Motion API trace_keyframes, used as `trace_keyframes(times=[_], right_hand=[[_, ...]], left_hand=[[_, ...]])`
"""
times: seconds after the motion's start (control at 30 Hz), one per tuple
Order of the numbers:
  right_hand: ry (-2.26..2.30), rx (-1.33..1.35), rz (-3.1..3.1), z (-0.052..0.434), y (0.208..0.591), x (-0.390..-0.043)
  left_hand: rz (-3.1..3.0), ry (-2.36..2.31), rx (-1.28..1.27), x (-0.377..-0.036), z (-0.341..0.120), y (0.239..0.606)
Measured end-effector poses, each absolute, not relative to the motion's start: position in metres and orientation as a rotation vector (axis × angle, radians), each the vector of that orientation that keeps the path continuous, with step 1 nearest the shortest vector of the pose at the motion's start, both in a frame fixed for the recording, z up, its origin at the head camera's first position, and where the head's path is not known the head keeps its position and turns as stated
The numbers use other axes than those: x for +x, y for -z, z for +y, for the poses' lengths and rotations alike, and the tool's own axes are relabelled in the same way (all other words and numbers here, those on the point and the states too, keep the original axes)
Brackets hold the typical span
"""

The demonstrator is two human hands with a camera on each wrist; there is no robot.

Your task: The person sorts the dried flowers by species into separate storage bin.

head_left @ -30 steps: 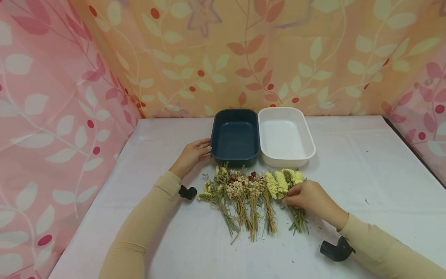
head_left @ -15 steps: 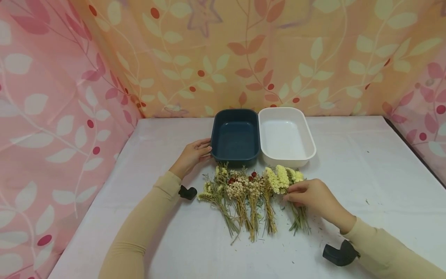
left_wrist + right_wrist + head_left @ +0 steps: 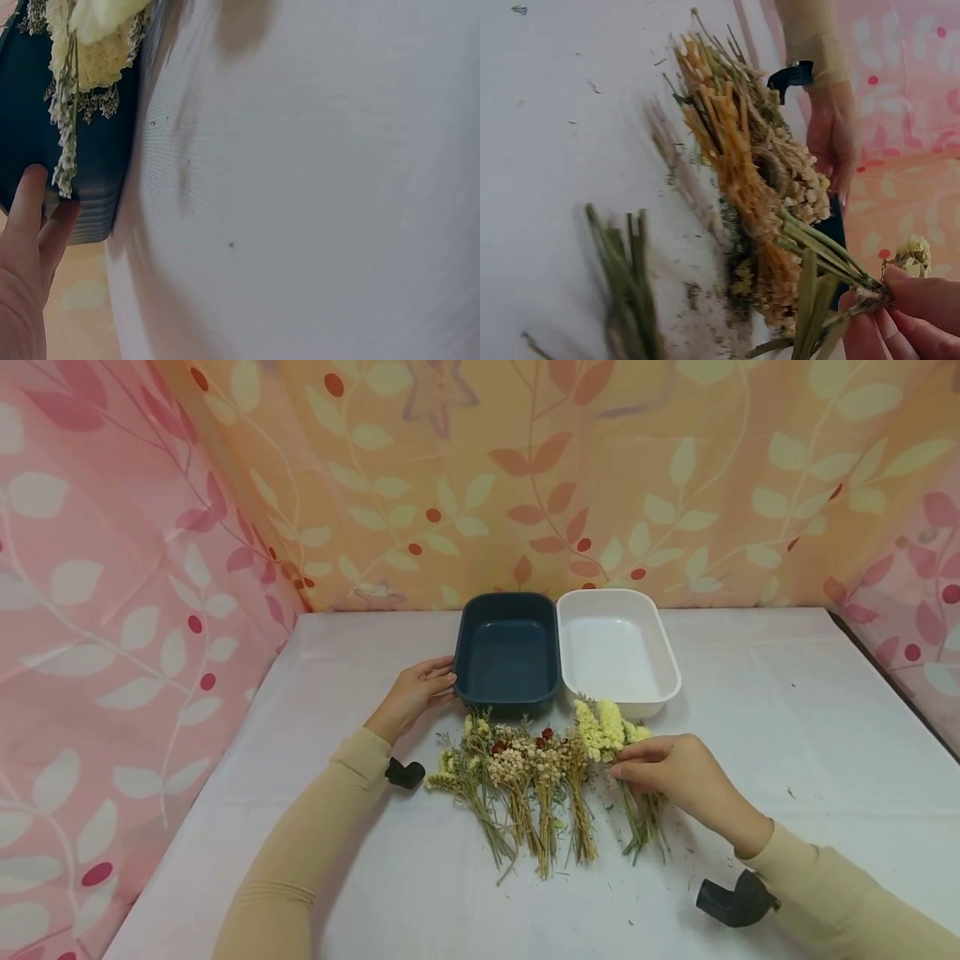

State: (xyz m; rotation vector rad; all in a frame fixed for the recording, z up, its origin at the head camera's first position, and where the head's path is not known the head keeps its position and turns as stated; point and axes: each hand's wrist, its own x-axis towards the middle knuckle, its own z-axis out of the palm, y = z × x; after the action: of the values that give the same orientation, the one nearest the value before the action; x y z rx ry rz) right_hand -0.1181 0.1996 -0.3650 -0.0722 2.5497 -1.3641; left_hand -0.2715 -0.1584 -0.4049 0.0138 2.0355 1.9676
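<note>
My left hand point(image 3: 414, 695) rests its extended fingers against the left wall of a dark blue tub point(image 3: 506, 700), also seen in the left wrist view, where fingers point(image 3: 28, 196) touch the tub's side. Between thumb and fingertips, my right hand point(image 3: 678, 772) pinches a bunch of yellow dried flowers point(image 3: 600, 731) by its stems. Its heads are raised toward the white tub's near wall. In the right wrist view the pinched stems point(image 3: 832, 259) slant from the right hand point(image 3: 907, 315). Another yellow bunch point(image 3: 637, 732) lies behind the right hand, partly hidden.
Several dried bunches point(image 3: 517, 768) with cream, red and yellow heads lie in a row before the tubs. A white tub point(image 3: 622, 708) stands right beside the blue one. Bits of plant debris dot the white tablecloth point(image 3: 795, 735). Patterned curtains point(image 3: 480, 485) hang behind and at the sides.
My right hand has lifted the pinched yellow bunch off the row, moving it up toward the white tub. The left hand and both tubs stay as they were.
</note>
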Motion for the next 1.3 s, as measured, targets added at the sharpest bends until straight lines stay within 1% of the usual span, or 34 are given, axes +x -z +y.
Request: trace_keyframes(times=[0.27,0.47,0.83,1.07,1.3], right_hand=[[1.344,-0.091,2.632,0.198,0.343,-0.127],[1.418,-0.098,2.603,0.197,0.332,-0.134],[1.423,-0.07,2.616,0.192,0.322,-0.153],[1.482,-0.059,2.609,0.19,0.323,-0.168],[1.529,-0.094,2.626,0.19,0.319,-0.183]], left_hand=[[2.043,-1.961,0.02,-0.271,-0.159,0.404],[2.028,-1.955,0.008,-0.27,-0.158,0.403],[2.023,-1.964,-0.007,-0.268,-0.158,0.403],[2.017,-1.957,-0.02,-0.267,-0.158,0.402],[2.039,-1.951,-0.007,-0.267,-0.157,0.403]])
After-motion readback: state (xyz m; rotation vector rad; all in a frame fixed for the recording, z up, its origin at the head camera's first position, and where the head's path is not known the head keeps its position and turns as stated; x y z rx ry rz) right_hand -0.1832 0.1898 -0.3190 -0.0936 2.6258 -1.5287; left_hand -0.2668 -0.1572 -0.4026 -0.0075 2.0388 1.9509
